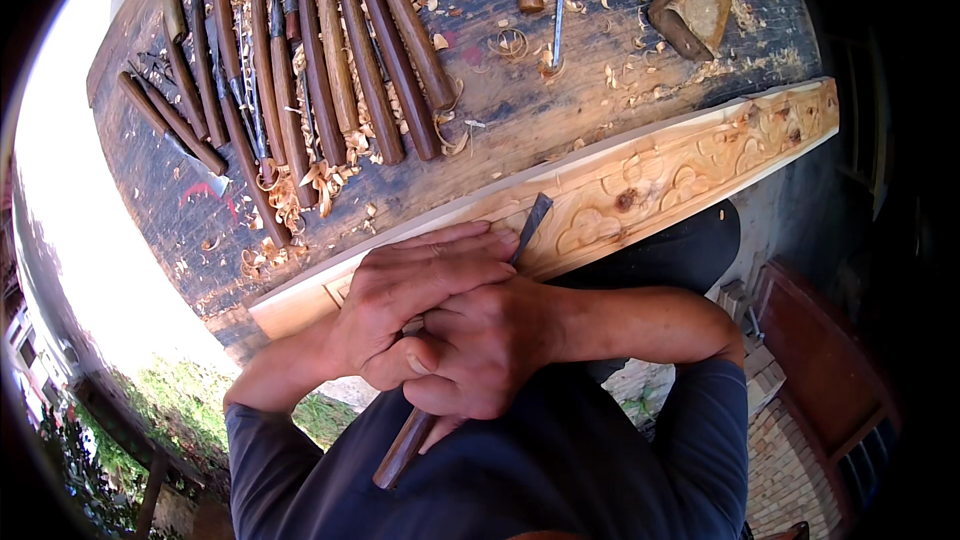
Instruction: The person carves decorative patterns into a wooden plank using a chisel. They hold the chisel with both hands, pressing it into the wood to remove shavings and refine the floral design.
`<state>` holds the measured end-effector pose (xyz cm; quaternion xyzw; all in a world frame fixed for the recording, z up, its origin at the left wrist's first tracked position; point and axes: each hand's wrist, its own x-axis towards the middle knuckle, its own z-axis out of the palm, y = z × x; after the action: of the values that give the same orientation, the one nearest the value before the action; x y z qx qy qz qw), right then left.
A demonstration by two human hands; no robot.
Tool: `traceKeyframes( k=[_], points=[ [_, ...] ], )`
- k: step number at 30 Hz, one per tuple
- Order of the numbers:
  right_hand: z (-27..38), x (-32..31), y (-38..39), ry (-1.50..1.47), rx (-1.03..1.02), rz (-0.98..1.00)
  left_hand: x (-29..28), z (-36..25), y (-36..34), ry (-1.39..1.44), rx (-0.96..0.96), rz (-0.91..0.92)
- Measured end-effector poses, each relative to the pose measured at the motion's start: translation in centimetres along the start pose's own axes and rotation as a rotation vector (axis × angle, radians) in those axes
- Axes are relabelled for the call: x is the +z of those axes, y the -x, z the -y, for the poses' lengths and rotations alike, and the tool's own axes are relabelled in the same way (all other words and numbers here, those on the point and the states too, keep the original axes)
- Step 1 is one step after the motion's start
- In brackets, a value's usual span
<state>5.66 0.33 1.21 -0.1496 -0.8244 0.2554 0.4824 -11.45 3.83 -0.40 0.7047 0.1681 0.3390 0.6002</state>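
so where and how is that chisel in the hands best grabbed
Likely by the wooden handle, coming from the person's left: its free end sticks out below the right hand, with what looks like a finger on the other side. The metal blade points away over the carved board, and the left hand helps cover the middle.

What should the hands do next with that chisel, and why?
Probably give the chisel a small, gentle push forward. The right hand grips its handle, the left hand lies over the board, and the blade points away from the body, beside the carved shapes.
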Motion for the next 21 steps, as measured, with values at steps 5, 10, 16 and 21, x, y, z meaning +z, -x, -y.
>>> traceKeyframes(
  k=[5, 10, 16, 21],
  points=[
    [0.8, 0.2, -0.2, 0.043, 0.031, 0.018, -0.4, -0.1, 0.0, -0.069, 0.071, -0.021],
    [0.5, -0.6, -0.5, 0.053, 0.019, 0.035, -0.1, 0.1, 0.0, -0.058, 0.062, -0.036],
    [0.5, -0.5, -0.5, 0.125, 0.013, -0.053, -0.4, 0.1, -0.1, -0.065, 0.061, 0.009],
    [0.6, -0.4, -0.5, 0.108, 0.023, -0.034, -0.3, 0.2, 0.5, -0.055, 0.07, -0.021]
  ],
)
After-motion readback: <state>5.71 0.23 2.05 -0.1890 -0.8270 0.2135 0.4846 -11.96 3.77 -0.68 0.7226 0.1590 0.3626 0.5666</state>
